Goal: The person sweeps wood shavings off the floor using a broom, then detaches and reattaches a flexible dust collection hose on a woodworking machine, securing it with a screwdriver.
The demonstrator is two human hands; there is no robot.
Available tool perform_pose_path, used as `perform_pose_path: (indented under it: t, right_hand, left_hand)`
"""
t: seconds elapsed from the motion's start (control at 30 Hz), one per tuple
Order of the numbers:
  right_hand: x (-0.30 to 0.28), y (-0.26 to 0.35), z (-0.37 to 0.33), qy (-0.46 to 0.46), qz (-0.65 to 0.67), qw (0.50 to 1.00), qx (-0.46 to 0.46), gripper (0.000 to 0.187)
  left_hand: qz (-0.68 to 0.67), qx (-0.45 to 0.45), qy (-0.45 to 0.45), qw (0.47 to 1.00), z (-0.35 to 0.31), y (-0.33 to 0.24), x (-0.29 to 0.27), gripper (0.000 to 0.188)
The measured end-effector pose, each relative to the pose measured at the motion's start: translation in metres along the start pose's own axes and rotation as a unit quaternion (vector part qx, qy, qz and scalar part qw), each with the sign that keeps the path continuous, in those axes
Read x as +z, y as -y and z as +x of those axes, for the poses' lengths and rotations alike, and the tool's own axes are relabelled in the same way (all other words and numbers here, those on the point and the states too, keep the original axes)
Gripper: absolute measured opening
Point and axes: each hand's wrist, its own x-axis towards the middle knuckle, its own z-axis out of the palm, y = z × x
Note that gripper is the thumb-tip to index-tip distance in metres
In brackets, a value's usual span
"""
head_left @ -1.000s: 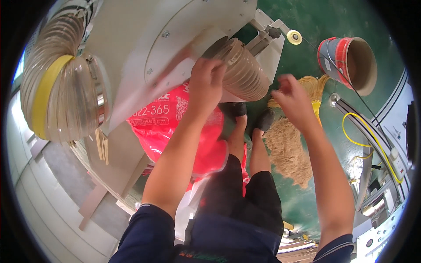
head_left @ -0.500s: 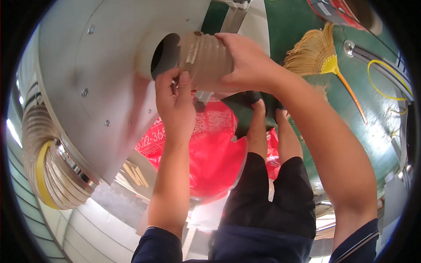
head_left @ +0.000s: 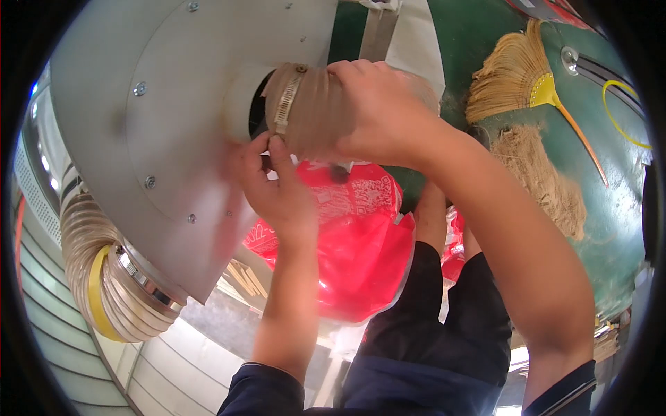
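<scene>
Since a second ago we have brought the ribbed hose (head_left: 326,111) up to the round port of the grey machine housing (head_left: 180,90). Our right hand (head_left: 381,111) is closed around the hose, and our left hand (head_left: 277,187) pinches near its metal clamp (head_left: 286,104), so the joining looks almost made.

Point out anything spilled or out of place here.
A pile of sawdust lies spilled on the green floor, beside a broom lying flat. At the grey housing, the right hand grips a ribbed hose while the left hand touches its clamp.
</scene>
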Motion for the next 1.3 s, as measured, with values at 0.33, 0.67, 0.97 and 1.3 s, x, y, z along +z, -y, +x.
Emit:
perform_pose_path:
  t: [0.33,0.67,0.97,1.3]
  right_hand:
    - [0.005,0.016,0.011,0.018,0.001,1.0,0.02,0.073]
    - [0.0,0.021,0.013,0.057,0.054,0.997,0.012,0.071]
    - [-0.011,0.043,0.026,0.084,0.157,0.973,0.147,0.073]
    - [-0.023,0.033,0.031,0.108,0.107,0.982,0.114,0.073]
  left_hand:
    - [-0.149,-0.101,-0.005,0.984,-0.015,0.004,-0.005,0.038]
    - [-0.646,-0.281,0.176,0.687,-0.007,0.066,0.026,0.068]
    - [-0.653,-0.345,0.114,0.665,0.014,0.034,0.013,0.07]
    - [-0.582,-0.368,0.075,0.721,0.019,0.015,0.016,0.082]
